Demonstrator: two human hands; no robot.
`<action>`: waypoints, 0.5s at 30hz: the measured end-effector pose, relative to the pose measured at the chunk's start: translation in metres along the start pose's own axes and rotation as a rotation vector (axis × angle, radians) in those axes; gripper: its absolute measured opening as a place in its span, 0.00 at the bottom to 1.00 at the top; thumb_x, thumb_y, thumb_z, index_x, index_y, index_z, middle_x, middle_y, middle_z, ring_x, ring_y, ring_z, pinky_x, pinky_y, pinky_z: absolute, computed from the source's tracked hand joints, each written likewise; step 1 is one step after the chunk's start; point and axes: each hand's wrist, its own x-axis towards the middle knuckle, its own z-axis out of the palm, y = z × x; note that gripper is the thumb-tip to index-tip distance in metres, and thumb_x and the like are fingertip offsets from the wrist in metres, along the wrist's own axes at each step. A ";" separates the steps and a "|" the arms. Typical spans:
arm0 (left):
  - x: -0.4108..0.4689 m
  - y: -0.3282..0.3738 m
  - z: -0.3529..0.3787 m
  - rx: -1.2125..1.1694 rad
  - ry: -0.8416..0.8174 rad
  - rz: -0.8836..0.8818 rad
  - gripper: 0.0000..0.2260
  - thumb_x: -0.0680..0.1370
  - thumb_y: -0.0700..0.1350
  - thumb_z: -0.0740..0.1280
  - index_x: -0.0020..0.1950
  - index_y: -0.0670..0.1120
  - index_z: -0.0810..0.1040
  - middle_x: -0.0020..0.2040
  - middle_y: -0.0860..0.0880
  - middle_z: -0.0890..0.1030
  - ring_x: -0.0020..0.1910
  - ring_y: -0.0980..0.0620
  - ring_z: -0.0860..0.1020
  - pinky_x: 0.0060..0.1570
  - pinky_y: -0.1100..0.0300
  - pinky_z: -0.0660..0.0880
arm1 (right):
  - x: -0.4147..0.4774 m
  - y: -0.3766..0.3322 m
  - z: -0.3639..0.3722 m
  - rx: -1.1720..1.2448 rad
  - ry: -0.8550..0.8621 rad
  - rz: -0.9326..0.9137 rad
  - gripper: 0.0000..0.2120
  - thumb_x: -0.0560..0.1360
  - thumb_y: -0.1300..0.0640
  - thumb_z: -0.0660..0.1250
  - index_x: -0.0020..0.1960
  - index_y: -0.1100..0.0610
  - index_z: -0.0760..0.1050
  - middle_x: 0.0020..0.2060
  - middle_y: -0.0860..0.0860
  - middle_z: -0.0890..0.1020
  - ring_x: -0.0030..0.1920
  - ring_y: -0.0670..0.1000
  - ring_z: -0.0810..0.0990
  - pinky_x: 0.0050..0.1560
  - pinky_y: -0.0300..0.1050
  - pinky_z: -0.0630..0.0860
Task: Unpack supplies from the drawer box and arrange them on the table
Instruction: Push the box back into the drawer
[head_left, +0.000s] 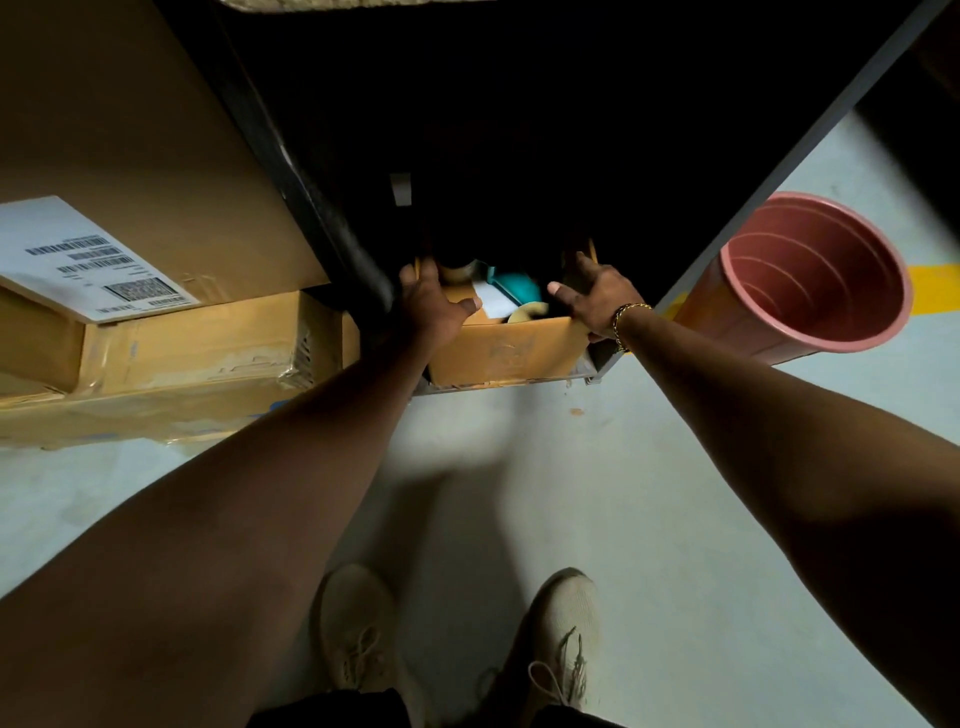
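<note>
Drawer box (501, 353) between outstretched arms; left hand (431, 306), right hand (597, 301), each grip clamped on its rim.

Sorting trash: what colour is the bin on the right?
The bin is pink; head view.

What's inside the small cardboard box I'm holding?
The cardboard box holds a teal thing, a white sheet and a pale roll. Its back lies in dark shadow, so anything there is hidden.

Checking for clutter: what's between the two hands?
Head view: the open top of the box, holding a teal item, a white card and a tape roll. The left hand and right hand grip its opposite sides.
</note>
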 end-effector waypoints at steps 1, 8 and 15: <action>-0.004 0.002 -0.002 -0.006 -0.002 0.005 0.38 0.74 0.58 0.70 0.78 0.48 0.57 0.76 0.43 0.59 0.71 0.40 0.66 0.66 0.47 0.69 | -0.003 -0.002 -0.002 -0.012 -0.002 0.001 0.35 0.76 0.39 0.63 0.78 0.48 0.56 0.73 0.56 0.64 0.69 0.64 0.67 0.61 0.62 0.76; -0.063 0.014 -0.048 0.209 -0.044 0.211 0.38 0.76 0.61 0.65 0.80 0.51 0.50 0.80 0.48 0.49 0.77 0.42 0.56 0.68 0.43 0.65 | -0.062 -0.021 -0.031 -0.216 -0.066 -0.042 0.35 0.78 0.38 0.58 0.79 0.50 0.52 0.78 0.56 0.57 0.74 0.61 0.62 0.70 0.54 0.65; -0.151 0.036 -0.132 0.331 -0.044 0.349 0.37 0.77 0.62 0.63 0.80 0.50 0.50 0.81 0.47 0.48 0.78 0.44 0.54 0.70 0.43 0.62 | -0.160 -0.062 -0.089 -0.221 -0.077 -0.162 0.35 0.78 0.38 0.57 0.79 0.51 0.51 0.78 0.55 0.55 0.75 0.61 0.61 0.72 0.53 0.63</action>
